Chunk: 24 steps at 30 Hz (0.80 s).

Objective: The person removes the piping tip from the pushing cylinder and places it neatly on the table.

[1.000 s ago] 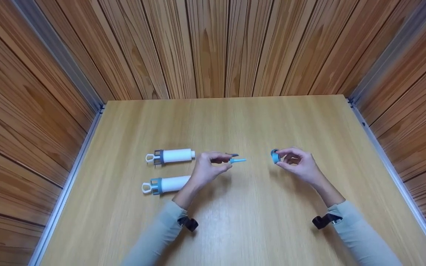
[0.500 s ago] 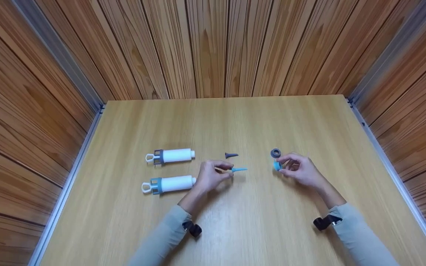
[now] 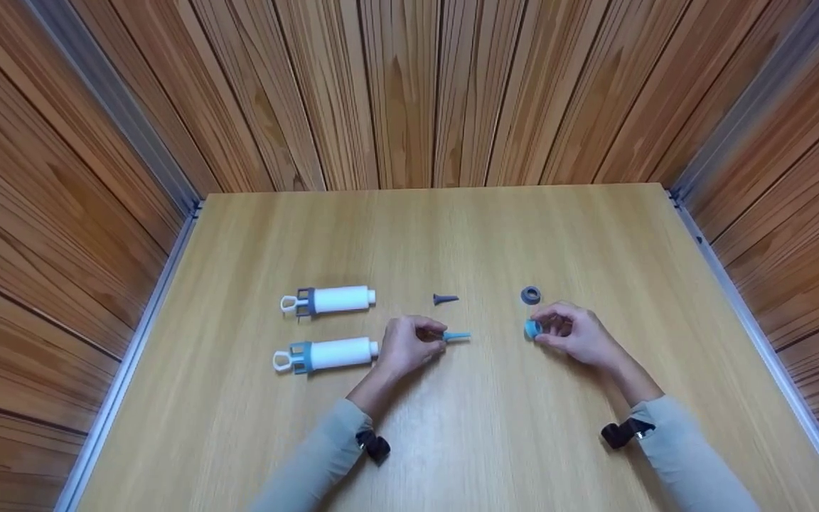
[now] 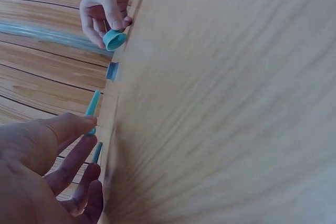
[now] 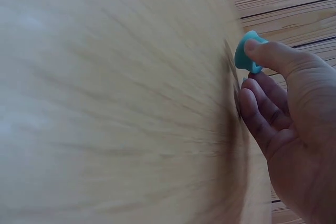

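My left hand [image 3: 409, 345] pinches a thin light-blue tapered nozzle [image 3: 458, 336] by its wide end, with the tip pointing right. In the left wrist view thumb and forefinger grip that nozzle [image 4: 93, 103]. To the right, my right hand [image 3: 580, 334] holds a light-blue ring-shaped cap [image 3: 532, 329] between thumb and fingers, low over the table. The right wrist view has the thumb pressed on the cap [image 5: 247, 53]. Just beyond the hands lie a dark grey-blue nozzle [image 3: 445, 299] and a dark ring cap [image 3: 530, 295].
Two white syringe-like tubes lie on the left, one with a dark collar [image 3: 342, 298], one with a light-blue collar [image 3: 342, 353]; each has a white loop handle. Wood-panelled walls [image 3: 409, 92] enclose the table [image 3: 480, 235] at the back and sides.
Both hands have come nearer the person and lower, carrying the light-blue nozzle and cap. The dark nozzle and dark ring cap, partly covered before, now show fully.
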Available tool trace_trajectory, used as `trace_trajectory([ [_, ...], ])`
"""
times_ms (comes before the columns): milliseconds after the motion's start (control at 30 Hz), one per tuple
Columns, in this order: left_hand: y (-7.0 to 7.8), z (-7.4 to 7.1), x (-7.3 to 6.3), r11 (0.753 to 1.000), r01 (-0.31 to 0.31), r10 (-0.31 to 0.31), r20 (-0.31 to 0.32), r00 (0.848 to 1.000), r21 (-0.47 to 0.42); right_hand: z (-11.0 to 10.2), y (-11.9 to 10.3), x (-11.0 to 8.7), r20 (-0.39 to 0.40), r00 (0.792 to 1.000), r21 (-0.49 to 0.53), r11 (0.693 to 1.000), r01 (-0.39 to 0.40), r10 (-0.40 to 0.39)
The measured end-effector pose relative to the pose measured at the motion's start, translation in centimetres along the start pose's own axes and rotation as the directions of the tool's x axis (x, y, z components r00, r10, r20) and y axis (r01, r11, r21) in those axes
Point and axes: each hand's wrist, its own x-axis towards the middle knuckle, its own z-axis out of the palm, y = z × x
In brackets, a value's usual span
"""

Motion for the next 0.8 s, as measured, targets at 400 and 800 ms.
trace_trajectory([
  [400, -0.7, 0.2, 0.5, 0.995, 0.015, -0.013, -0.015, 1.000, 0.102, 0.1, 0.2, 0.0, -0.010, 1.000, -0.053, 0.999, 0.011, -0.011],
  [800, -0.1, 0.0, 0.2, 0.995, 0.044, -0.045, 0.003, 0.999, 0.091, -0.1, 0.4, 0.1, 0.010, 1.000, -0.105, 0.994, 0.023, -0.022],
])
